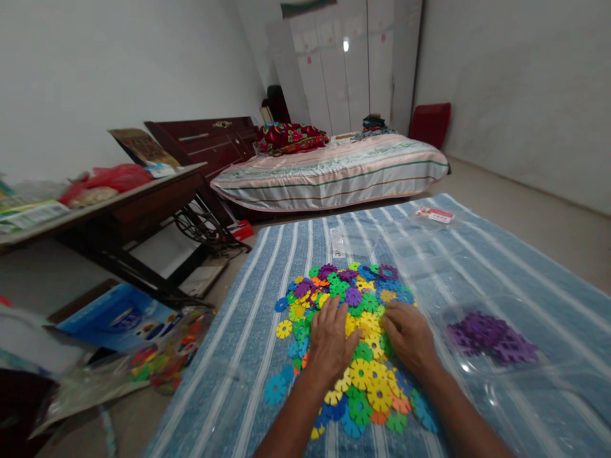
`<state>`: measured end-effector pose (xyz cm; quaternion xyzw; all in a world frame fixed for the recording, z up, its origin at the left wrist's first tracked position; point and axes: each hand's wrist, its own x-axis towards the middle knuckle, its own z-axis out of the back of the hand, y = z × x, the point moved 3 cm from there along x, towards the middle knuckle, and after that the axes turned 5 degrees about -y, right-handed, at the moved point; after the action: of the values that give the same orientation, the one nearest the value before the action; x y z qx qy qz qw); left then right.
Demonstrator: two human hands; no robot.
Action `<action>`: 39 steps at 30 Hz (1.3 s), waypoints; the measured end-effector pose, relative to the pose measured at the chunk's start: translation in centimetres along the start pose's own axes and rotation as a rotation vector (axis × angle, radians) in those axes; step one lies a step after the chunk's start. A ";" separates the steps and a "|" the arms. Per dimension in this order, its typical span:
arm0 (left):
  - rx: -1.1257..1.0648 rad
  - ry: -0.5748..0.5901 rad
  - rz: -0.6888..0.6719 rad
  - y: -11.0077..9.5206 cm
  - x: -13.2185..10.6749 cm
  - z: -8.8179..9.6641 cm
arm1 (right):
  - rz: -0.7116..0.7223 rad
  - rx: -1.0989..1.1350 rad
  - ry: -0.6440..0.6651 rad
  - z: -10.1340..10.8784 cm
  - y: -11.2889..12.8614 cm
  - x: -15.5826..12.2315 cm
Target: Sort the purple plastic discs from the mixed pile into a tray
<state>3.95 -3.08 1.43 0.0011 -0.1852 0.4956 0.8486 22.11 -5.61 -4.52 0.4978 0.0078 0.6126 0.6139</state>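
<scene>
A heap of plastic gear-shaped snap discs (pixel 379 385) in yellow, green, blue, orange and purple lies on the striped cloth (pixel 243 356). My left hand (pixel 329 340) rests on the left part of the heap, palm down, its fingers stretched out and the thumb apart. On the right side of the heap, my right hand (pixel 408 334) has its fingers curled in towards the yellow and green discs; what is between the fingertips, if anything, is hidden. To the right of that hand, purple square pieces (pixel 491 337) lie together in a clear plastic container (pixel 529 305).
Clear plastic packaging (pixel 420 245) and a red-and-white card (pixel 435 215) lie at the far right of the cloth. On the floor at left are a blue box (pixel 124 318) and a bag of coloured pieces (pixel 167 356). A bed (pixel 329 172) stands beyond, a sewing table (pixel 143 197) at left.
</scene>
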 end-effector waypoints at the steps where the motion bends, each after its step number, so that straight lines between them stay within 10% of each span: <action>1: 0.018 0.031 0.018 -0.1 0.0 -0.2 | 0.002 0.000 -0.003 0.0 0.0 0.0; 12: 0.034 0.121 0.048 -0.9 -2.4 2.2 | 0.006 0.006 0.003 -0.1 0.1 0.1; 25: 0.187 0.126 0.160 -2.0 1.0 0.6 | 0.018 0.003 0.011 -0.1 0.1 0.3; 39: -0.385 0.040 0.347 -2.3 3.0 2.2 | 0.007 0.014 0.014 -0.1 0.3 0.5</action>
<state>6.53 -2.18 4.87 -0.2018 -0.2568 0.5894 0.7389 21.97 -5.24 -4.10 0.4977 0.0146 0.6181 0.6083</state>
